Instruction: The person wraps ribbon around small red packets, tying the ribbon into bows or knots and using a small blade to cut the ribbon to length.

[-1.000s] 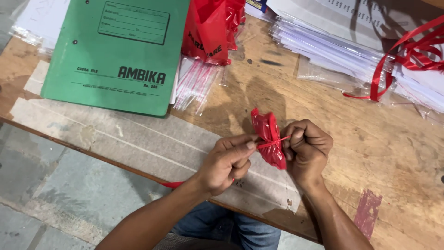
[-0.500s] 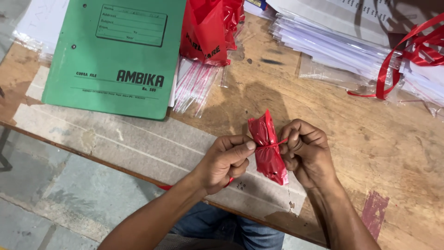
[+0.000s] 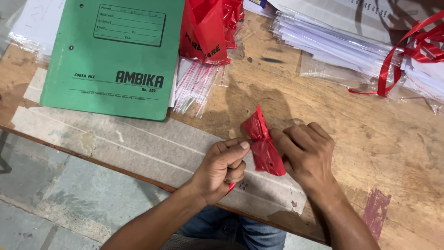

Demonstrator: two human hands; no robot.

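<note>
Both hands are working just above the counter (image 3: 379, 139), close to its near edge, where the wood is giving way to grey floor (image 3: 60, 194) below. The left hand (image 3: 222, 166) is pinching the waist of a small red plastic pouch (image 3: 262, 146) with thumb and curled fingers, its grip closed tight on it. The right hand (image 3: 307, 155) is pressing against the pouch's other side, fingers bent over it, grip also closed on the pouch. The pouch is standing gathered at the middle, flaring above and below.

Bare wood is lying open to the right of the grip and beyond it. Up and left of the grip a green cardboard file (image 3: 111, 55) with dark print is lying flat. Beside it a red plastic bag (image 3: 206, 30) is sitting over clear sleeves (image 3: 196, 85). Far right, a stack of clear packets (image 3: 333, 44) is carrying loose red ribbon (image 3: 397, 55).
</note>
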